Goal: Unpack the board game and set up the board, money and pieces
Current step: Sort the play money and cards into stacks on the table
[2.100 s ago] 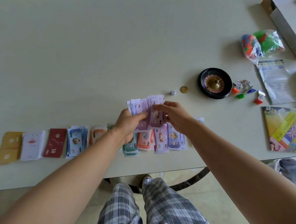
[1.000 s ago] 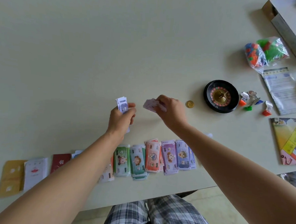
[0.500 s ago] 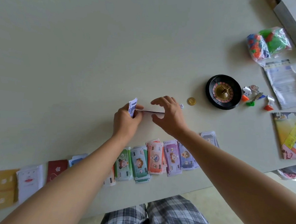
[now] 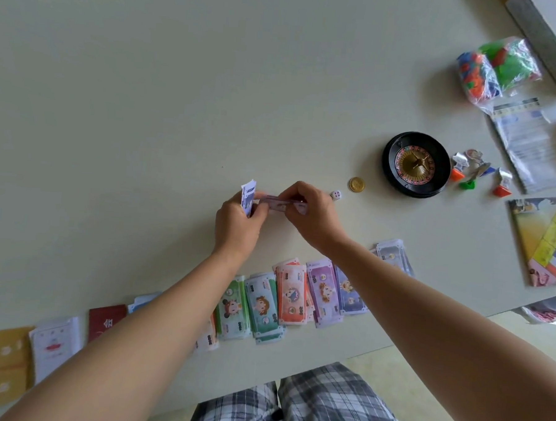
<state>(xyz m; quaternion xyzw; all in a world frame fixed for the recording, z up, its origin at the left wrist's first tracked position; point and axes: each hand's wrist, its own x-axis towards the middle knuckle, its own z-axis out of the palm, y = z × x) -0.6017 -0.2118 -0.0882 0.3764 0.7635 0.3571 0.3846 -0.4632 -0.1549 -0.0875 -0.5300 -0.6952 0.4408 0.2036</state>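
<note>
My left hand [image 4: 237,222] grips a small upright stack of blue-white play notes [image 4: 248,197]. My right hand [image 4: 312,213] pinches a purple play note [image 4: 281,205] held flat between both hands, just above the table. Along the near edge lie sorted piles of play money [image 4: 293,295] in green, teal, orange, purple and blue. Left of them sit card decks: red [image 4: 105,322], white [image 4: 55,343] and yellow [image 4: 4,358]. The folded game board [image 4: 545,239] lies at the right edge. Player pawns [image 4: 472,173] stand beside a black roulette wheel [image 4: 416,163].
A white die [image 4: 335,195] and a gold coin [image 4: 356,184] lie just right of my right hand. A bag of coloured plastic pieces [image 4: 496,70], a printed leaflet [image 4: 528,143] and the game box [image 4: 546,37] occupy the far right. The pale table [image 4: 147,91] stretches away to the left.
The fanned purple notes I held over the piles moved forward over the table. My left hand now keeps a small stack upright while my right hand draws one purple note off it.
</note>
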